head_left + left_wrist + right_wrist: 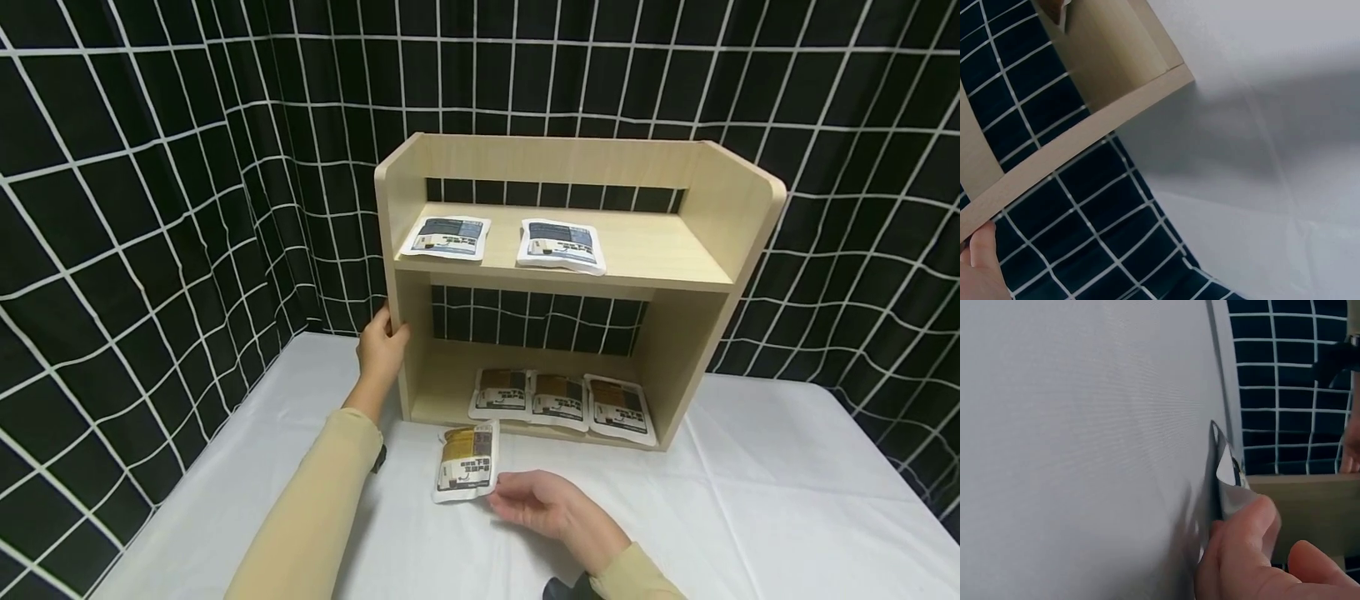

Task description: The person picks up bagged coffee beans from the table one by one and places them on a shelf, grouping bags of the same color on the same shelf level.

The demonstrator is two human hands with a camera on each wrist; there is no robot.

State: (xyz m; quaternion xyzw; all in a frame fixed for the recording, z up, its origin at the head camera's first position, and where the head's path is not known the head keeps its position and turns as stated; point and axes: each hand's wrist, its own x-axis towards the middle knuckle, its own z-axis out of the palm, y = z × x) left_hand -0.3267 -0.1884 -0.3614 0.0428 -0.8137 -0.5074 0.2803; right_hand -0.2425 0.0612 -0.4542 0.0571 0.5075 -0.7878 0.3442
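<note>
In the head view, my left hand (pixel 381 348) grips the left side panel of a light wooden two-tier shelf (pixel 558 160), with the thumb at the panel's front edge. The left wrist view shows fingertips (pixel 984 247) against that board (pixel 1085 140). My right hand (pixel 546 507) holds a white-edged pouch (pixel 467 458) with a yellow-brown label by its lower right edge, just in front of the shelf's lower left. In the right wrist view, fingers (pixel 1241 544) cover most of this pouch (pixel 1232 478), which tilts up from the white cloth.
Three brown-labelled pouches (pixel 558 400) lie side by side on the lower tier, toward the right. Two blue-labelled pouches (pixel 561 245) lie apart on the upper tier. White cloth (pixel 757 467) covers the table. Black curtains with a white grid (pixel 525 75) surround it.
</note>
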